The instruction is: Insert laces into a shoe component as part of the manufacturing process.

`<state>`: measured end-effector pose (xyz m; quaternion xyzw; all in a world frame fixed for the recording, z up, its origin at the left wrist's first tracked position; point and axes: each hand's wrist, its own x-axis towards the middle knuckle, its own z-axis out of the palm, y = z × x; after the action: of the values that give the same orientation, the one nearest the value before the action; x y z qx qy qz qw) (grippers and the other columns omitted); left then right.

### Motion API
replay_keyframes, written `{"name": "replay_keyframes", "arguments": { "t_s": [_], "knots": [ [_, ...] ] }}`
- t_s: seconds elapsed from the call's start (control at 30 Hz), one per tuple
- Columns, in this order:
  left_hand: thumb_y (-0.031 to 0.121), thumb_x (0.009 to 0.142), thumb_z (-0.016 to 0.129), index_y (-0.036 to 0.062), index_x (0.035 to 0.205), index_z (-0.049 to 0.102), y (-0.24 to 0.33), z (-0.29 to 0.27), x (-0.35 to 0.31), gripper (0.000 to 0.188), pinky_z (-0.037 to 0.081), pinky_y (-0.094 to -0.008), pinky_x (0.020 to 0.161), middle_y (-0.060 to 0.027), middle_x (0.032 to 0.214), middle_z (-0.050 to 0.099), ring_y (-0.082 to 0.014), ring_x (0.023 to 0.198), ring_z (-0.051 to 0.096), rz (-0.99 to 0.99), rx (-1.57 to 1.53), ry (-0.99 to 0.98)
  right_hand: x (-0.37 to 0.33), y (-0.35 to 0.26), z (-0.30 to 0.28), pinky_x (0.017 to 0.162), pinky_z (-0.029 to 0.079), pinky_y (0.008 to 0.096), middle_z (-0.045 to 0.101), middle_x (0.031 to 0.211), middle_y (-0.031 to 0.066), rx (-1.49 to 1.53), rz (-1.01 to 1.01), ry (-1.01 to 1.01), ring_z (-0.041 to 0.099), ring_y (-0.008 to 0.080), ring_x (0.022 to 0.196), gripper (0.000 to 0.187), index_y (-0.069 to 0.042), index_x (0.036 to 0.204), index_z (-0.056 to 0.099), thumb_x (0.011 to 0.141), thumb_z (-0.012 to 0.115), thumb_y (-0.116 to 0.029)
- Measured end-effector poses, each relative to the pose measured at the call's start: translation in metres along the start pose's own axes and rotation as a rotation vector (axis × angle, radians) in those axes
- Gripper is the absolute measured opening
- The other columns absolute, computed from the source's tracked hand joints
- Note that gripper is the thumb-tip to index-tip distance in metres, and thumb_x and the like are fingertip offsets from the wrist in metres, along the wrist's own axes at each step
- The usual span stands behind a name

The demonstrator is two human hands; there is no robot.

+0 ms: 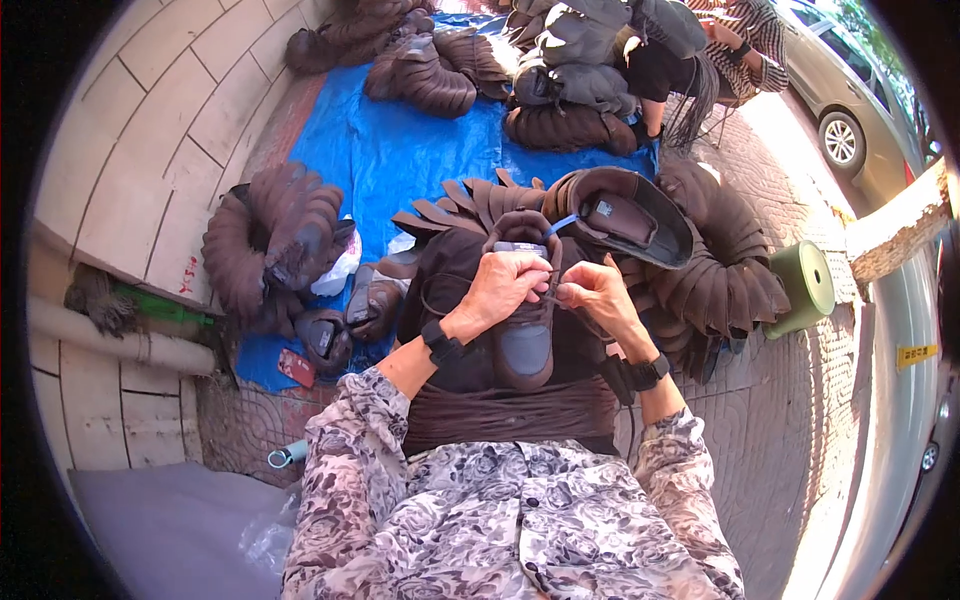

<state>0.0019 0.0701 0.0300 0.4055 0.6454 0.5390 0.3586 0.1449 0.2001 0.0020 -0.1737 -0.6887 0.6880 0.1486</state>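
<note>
A brown shoe [525, 355] with a grey toe patch rests on my lap, its toe pointing toward me. Over its lacing area my left hand [500, 288] is closed in a pinch on a thin dark shoelace. Just to the right, the thumb and fingers of my right hand [600, 300] also pinch the lace, close to the eyelets. A light label shows inside the shoe opening, and a blue strip [562, 224] sticks out beside it. Across my lap lies a bundle of brown laces [510, 415]. The exact grip of the fingertips is partly hidden.
Stacked brown shoe uppers [725, 250] lie to the right, with another coil [265, 235] at left. A blue tarp [370, 150] spreads ahead, bearing more piles. A green roll [803, 288] stands by a tree trunk [900, 225]. A person sits at the far right.
</note>
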Motion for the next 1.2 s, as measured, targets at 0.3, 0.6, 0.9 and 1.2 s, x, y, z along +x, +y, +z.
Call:
{"name": "replay_keyframes", "arguments": {
  "t_s": [0.3,0.6,0.9,1.2],
  "knots": [
    [0.006,0.087,0.057,-0.0037,0.101,0.058,-0.018,-0.054,-0.031,0.017,0.054,-0.0243,0.054,-0.0105,0.082,0.065,-0.0158,0.069,0.065,0.07,-0.185,0.474,-0.004,-0.038,0.024,0.066,0.046,0.0321,0.061,0.085,0.0104,-0.757,-0.556,0.306,0.058,0.0259,0.078,0.016,-0.004,0.087,0.061,0.072,0.067,-0.003],
    [0.008,0.086,0.054,-0.004,0.09,0.058,-0.02,-0.042,-0.053,0.014,0.049,-0.0237,0.042,-0.0078,0.072,0.061,-0.0126,0.054,0.061,-0.227,-0.153,0.056,0.025,-0.036,0.052,0.067,0.048,0.0235,0.063,0.083,0.0049,-0.408,-0.137,-0.056,0.058,0.0083,0.075,0.019,0.001,0.098,0.062,0.079,0.059,0.001],
    [0.01,0.085,0.054,-0.0035,0.084,0.058,-0.016,-0.042,-0.048,0.014,0.049,-0.0247,0.041,-0.0077,0.067,0.061,-0.0131,0.049,0.061,-0.213,-0.089,0.055,0.018,-0.044,0.053,0.061,0.044,0.0229,0.057,0.077,0.0027,-0.488,-0.133,-0.14,0.053,0.0087,0.067,0.017,0.001,0.096,0.064,0.08,0.059,0.001],
    [0.006,0.087,0.051,-0.0016,0.085,0.054,-0.035,-0.031,-0.043,0.008,0.05,-0.0281,0.048,-0.0102,0.064,0.06,-0.0162,0.059,0.063,0.138,0.18,0.174,0.016,-0.034,0.068,0.061,0.047,0.0306,0.058,0.08,0.0081,-0.8,-0.359,-0.044,0.059,0.0253,0.07,0.019,-0.005,0.093,0.064,0.074,0.061,-0.002]
  ]
}}
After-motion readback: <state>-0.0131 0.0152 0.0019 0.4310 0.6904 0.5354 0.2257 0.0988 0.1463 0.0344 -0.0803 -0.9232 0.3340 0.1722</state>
